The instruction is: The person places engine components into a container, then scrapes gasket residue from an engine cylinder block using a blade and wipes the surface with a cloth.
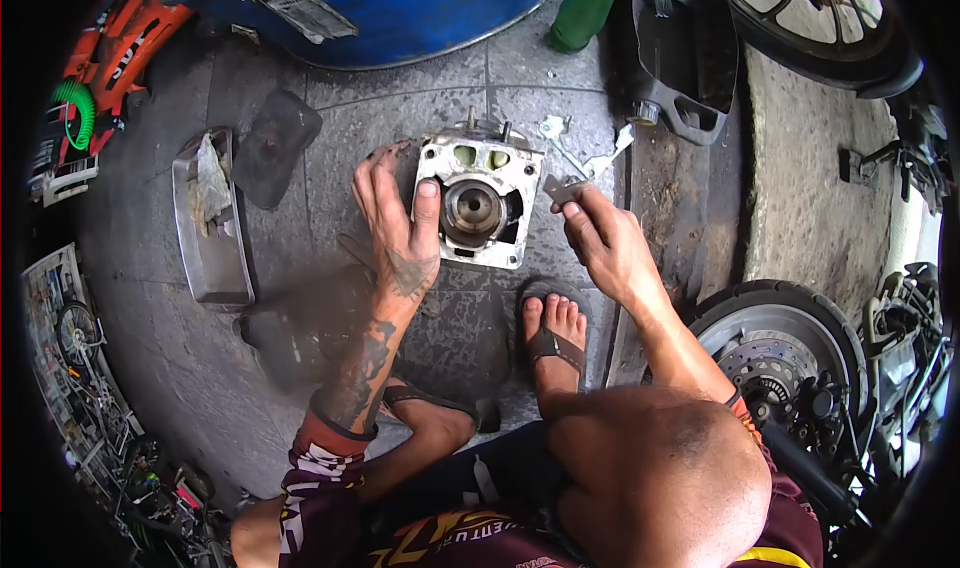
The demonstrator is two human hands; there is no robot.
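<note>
A metal engine cylinder block [505, 249] stands on the tiled floor at the centre, its round bore facing up and two studs at its far edge. My left hand [398, 208] holds the block's left side, thumb on the top face and fingers spread along the side. To the right of the block, my right hand [605, 236] pinches a small flat metal blade [556, 190] between thumb and fingers. The blade's tip points toward the block and appears just apart from it. White torn gasket scraps [604, 162] lie on the floor beyond the blade.
A blue drum [420, 18] and green bottle [588, 10] stand at the far side. A cut black container [690, 58] holds a brush, far right. A metal tray [222, 258] lies left. Wheels [790, 318] stand at right. My sandalled feet [556, 343] are near the block.
</note>
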